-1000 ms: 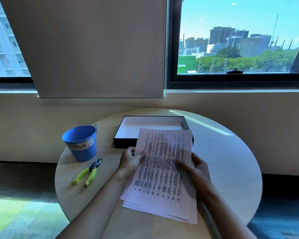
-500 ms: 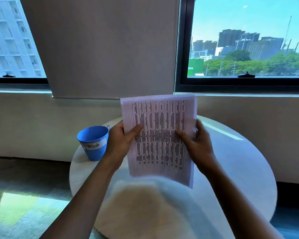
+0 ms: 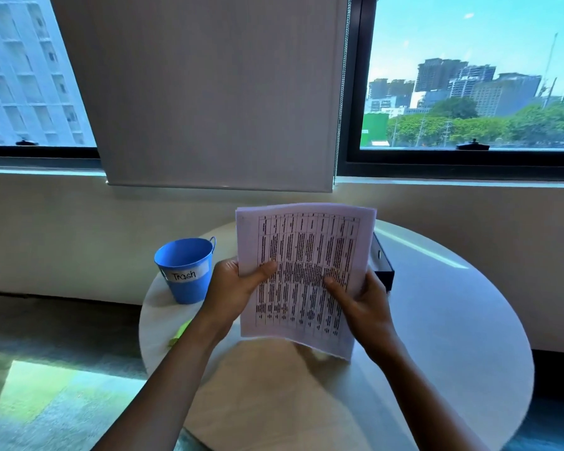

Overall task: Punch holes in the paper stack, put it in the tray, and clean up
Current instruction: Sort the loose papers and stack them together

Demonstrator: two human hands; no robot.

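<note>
A lowered roller blind (image 3: 215, 92) hangs between two city-view windows (image 3: 469, 76).

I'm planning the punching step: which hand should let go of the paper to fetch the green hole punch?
Probably the left hand: the hole punch lies on the table just beside its forearm. The right hand is across the paper stack and can hold it.
</note>
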